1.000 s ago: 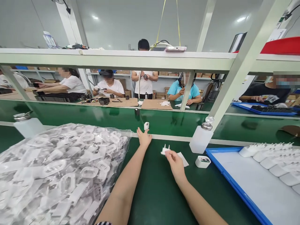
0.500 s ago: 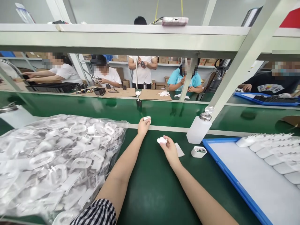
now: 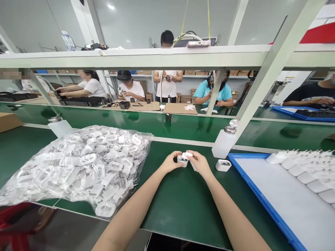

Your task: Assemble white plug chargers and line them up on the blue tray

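Observation:
A white oval housing (image 3: 182,161) with green circuitry showing inside is held by my left hand (image 3: 171,162), thumb and fingers around its sides. My right hand (image 3: 199,162) pinches a small white cap (image 3: 187,155) at the housing's upper right edge; whether the two parts touch is hard to tell. Under my right hand, a white slip (image 3: 193,166) shows in part. Just right of it, a second white housing (image 3: 223,165) with its open top up stands on the green table (image 3: 183,205).
A clear bag (image 3: 78,167) of white parts lies on the left. At right is a blue-edged tray (image 3: 264,202) with rows of white housings (image 3: 303,169). A pump bottle (image 3: 224,142) stands behind; another (image 3: 60,127) is at left. Several people work beyond the belt (image 3: 125,118).
My hands have come together, and a housing is now in my left hand with the cap from my right hand above it. The view has shifted, showing more of the left side and table edge.

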Motion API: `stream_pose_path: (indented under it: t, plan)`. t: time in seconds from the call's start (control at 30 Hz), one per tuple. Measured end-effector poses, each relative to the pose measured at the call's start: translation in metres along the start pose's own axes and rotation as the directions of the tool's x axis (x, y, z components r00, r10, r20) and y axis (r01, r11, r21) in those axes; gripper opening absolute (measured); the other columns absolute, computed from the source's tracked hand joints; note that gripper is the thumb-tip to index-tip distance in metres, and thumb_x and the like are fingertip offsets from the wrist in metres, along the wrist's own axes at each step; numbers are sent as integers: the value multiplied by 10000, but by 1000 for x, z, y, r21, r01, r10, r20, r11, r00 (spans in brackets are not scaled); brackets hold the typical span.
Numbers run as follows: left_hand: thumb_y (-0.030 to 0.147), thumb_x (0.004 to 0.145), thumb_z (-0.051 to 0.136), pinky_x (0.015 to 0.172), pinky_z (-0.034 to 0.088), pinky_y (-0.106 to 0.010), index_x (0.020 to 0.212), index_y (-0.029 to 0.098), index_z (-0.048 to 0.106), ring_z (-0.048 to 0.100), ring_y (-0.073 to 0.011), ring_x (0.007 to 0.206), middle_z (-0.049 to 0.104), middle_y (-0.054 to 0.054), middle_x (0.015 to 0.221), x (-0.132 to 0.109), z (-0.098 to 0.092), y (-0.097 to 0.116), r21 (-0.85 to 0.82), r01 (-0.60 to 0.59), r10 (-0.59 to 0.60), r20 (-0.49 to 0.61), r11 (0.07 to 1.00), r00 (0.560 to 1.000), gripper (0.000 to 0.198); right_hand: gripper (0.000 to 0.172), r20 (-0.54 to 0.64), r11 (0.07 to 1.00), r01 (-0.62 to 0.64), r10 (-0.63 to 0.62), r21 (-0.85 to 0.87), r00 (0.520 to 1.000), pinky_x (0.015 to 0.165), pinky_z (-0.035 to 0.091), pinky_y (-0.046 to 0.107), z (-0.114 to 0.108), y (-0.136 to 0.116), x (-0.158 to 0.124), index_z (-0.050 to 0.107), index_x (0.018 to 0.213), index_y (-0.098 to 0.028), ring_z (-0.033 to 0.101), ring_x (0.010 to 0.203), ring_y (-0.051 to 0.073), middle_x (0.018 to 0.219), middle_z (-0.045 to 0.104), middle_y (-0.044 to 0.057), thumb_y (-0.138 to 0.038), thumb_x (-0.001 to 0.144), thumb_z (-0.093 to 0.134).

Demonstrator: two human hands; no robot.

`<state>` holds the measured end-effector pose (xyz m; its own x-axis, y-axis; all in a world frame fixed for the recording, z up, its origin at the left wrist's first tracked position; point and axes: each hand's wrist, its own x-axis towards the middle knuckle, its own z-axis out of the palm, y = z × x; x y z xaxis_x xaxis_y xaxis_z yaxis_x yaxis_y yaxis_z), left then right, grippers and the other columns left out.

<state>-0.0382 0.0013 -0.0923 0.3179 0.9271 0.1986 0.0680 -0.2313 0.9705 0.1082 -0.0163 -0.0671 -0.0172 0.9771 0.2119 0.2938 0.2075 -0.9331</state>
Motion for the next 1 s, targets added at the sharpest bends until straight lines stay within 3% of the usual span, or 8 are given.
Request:
stream_pose_path:
  t: [0.23, 0.5, 0.87, 1.0]
  plan:
    - [176, 492, 612, 653, 394, -246, 848, 117, 512, 494, -98, 666, 548, -23, 758, 7, -7, 0, -15, 28, -27, 66, 1000, 997, 375, 233, 47, 965, 113, -105, -235, 993, 762, 363, 268, 6, -4, 0, 548, 849, -195, 484, 862, 140, 936, 546, 24, -272, 653, 446]
    - [202, 490, 621, 645, 404, -243, 866, 121, 518, 501, -100, 666, 550, -22, 741, 9, -9, -4, -90, 43, -36, 80, 995, 996, 398, 253, 81, 959, 146, -130, -244, 988, 730, 386, 261, 10, -4, 1, 539, 887, -195, 480, 879, 145, 956, 543, 32, -280, 675, 430]
    - [201, 507, 610, 659, 409, -247, 858, 129, 527, 513, -107, 678, 565, -24, 747, 6, -11, 1, 0, 5, -5, 79, 1000, 997, 367, 238, 93, 939, 179, -158, -295, 983, 754, 381, 274, 10, -2, 1, 546, 885, -222, 481, 880, 147, 937, 554, 12, -272, 677, 442]
    - [205, 515, 605, 646, 413, -240, 857, 117, 535, 517, -110, 676, 568, -32, 740, 6, -11, 2, 13, 18, -19, 68, 1000, 998, 360, 303, 119, 918, 155, -119, -364, 986, 781, 362, 300, 5, -5, 1, 513, 948, -211, 469, 895, 160, 985, 527, 28, -279, 656, 475]
